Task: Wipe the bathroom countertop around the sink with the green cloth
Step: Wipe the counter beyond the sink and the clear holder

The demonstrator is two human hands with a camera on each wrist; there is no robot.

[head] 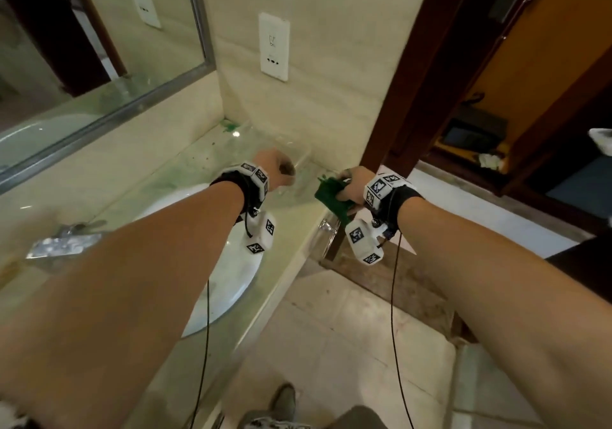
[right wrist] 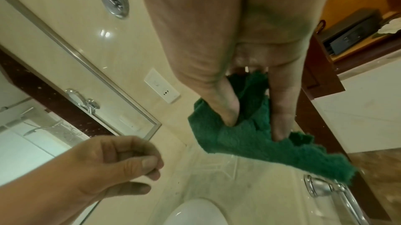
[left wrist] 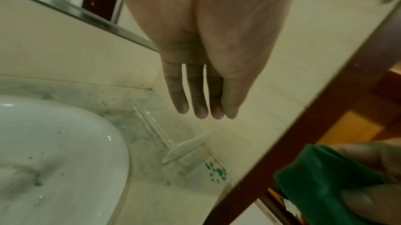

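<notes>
The right hand (head: 352, 185) grips the green cloth (head: 332, 198) above the counter's (head: 291, 230) front right corner, close to the dark wooden door frame (head: 407, 74). From the right wrist view the thumb and fingers (right wrist: 282, 108) are curled into the bunched cloth (right wrist: 260, 139), and a ragged end of it hangs down toward a chrome towel-bar mount (right wrist: 319, 187) fixed to the counter's front edge. Whether the cloth touches the counter cannot be told.

The left hand (head: 276, 168) hovers over the counter to the right of the white sink (head: 231, 279), well short of the back corner. Its state reads differently by view: the left wrist camera shows the fingers (left wrist: 196, 95) straight and close together, pointing down, while the right wrist camera shows them loosely curled with the thumb resting against them (nothing is visibly held between them either way). The hand (right wrist: 121, 161) is apart from the cloth.

A clear plastic tray (left wrist: 173, 144) lies on the counter between the sink (left wrist: 54, 151) and the side wall, with green flecks (left wrist: 216, 172) scattered beside it. More green residue (head: 230, 127) sits in the back corner under the mirror (head: 82, 47). A white wall socket (head: 274, 46) is mounted above.
</notes>
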